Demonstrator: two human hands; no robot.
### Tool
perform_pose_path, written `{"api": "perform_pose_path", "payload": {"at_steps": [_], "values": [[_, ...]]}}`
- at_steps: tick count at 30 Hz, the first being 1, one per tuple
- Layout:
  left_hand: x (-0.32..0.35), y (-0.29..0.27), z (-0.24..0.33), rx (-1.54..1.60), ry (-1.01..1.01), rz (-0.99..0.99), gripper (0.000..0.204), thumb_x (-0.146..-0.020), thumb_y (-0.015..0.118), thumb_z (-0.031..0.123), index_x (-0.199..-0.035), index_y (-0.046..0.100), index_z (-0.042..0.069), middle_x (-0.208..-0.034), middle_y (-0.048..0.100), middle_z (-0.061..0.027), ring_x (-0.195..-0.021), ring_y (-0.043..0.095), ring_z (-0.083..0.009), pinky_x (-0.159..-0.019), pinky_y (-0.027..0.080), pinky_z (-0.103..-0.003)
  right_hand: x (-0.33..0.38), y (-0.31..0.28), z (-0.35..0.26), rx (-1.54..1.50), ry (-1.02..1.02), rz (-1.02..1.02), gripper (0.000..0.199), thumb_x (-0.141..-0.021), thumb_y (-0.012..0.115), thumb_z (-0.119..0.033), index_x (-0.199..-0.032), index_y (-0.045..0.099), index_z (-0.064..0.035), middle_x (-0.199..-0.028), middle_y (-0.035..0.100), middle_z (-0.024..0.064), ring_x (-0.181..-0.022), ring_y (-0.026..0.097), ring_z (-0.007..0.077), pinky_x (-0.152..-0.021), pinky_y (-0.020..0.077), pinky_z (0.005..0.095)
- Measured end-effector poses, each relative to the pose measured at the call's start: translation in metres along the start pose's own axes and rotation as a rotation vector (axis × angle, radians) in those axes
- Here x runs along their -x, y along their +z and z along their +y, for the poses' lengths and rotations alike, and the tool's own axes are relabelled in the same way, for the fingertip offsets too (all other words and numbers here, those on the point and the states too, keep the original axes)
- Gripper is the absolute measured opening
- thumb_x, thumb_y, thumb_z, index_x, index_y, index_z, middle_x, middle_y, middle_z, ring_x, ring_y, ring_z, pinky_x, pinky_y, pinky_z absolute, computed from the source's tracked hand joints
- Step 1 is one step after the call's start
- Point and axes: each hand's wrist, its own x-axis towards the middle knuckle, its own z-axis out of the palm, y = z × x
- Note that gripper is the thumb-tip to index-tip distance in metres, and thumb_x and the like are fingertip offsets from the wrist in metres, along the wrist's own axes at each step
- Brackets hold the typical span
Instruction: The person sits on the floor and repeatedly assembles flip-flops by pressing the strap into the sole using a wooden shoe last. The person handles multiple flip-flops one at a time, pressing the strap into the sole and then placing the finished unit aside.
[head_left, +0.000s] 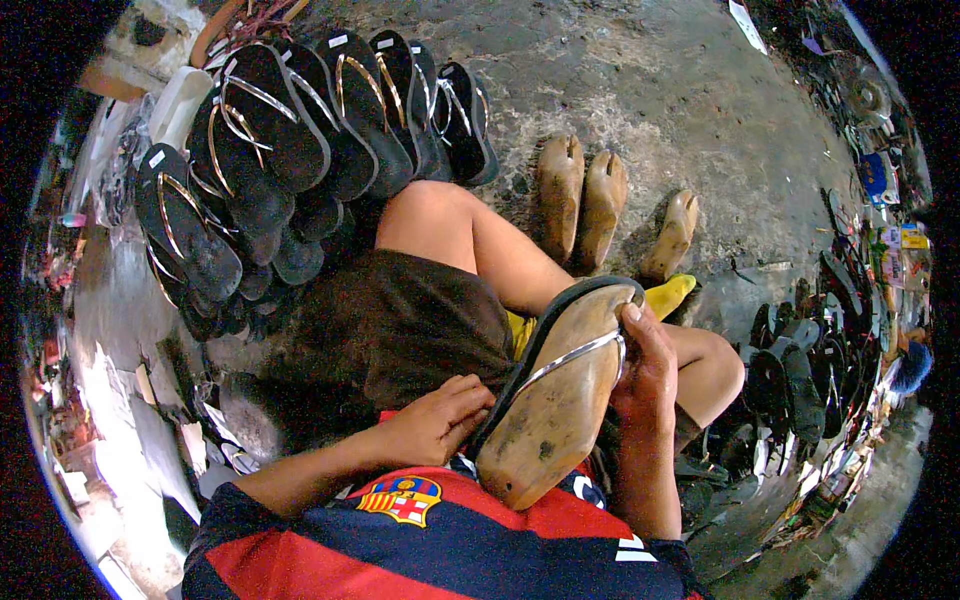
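A black-soled flip-flop [541,342] with a silver strap is fitted on a worn wooden shoe last [545,430], tilted in front of my chest. My right hand [648,368] grips it along the right side near the toe, thumb on the upper face and fingers partly hidden behind. At the sole's left edge is my left hand [445,420], its fingers bent and pressed together, the fingertips at or very near the rim. Whatever the left fingers hold, if anything, is hidden. My crossed legs lie beneath, with a bit of yellow material [668,296] beyond the toe.
Three wooden lasts [598,210] lie on the concrete floor [660,90] past my legs. A stack of black flip-flops [270,120] with silver and gold straps leans at the far left. More dark sandals [790,380] are heaped at right, near assorted clutter [880,200].
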Motion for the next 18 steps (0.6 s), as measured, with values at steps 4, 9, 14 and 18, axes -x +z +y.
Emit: {"api": "perform_pose_path", "payload": {"at_steps": [4,9,14,18], "values": [[-0.025,-0.013,-0.027,0.55,-0.093,-0.353,0.033,-0.11,0.046,0.029,-0.127,0.055,0.002,-0.111,0.059,-0.0088,-0.107,0.055,-0.0216,-0.098,0.044,-0.037,0.002,0.012,0.007,0.026,-0.158,0.078,0.037,-0.095,0.058,-0.029,-0.12,0.061,-0.0026,-0.104,0.067,0.0071,-0.095,0.065,0.0206,-0.089,0.0524,0.0344],[-0.076,-0.033,-0.037,1.04,-0.35,-0.895,0.058,-0.104,0.059,0.034,-0.153,0.043,0.006,-0.137,0.06,-0.0048,-0.122,0.055,-0.0139,-0.107,0.045,-0.034,0.01,-0.002,-0.004,-0.03,-0.514,0.171,0.033,-0.094,0.059,-0.031,-0.114,0.061,-0.0039,-0.103,0.064,0.0069,-0.099,0.062,0.021,-0.095,0.0481,0.034],[-0.11,0.018,-0.034,1.416,0.266,-1.059,0.08,-0.087,0.077,0.034,-0.15,0.042,-0.001,-0.146,0.055,-0.0155,-0.123,0.062,-0.0254,-0.109,0.048,-0.041,0.02,0.022,-0.065,-0.468,-0.539,-0.5,0.054,-0.09,0.06,-0.041,-0.126,0.059,-0.0009,-0.109,0.066,0.0127,-0.098,0.063,0.0274,-0.09,0.0518,0.0438],[-0.099,0.019,0.003,1.877,-0.086,-0.845,0.08,-0.076,0.083,0.023,-0.144,0.048,0.0,-0.132,0.063,-0.0172,-0.112,0.066,-0.0291,-0.103,0.051,-0.041,-0.007,0.068,-0.075,-0.275,-0.881,-0.103,0.05,-0.103,0.05,-0.039,-0.135,0.056,-0.0012,-0.119,0.066,0.0134,-0.107,0.062,0.0286,-0.095,0.0505,0.0475]]}}
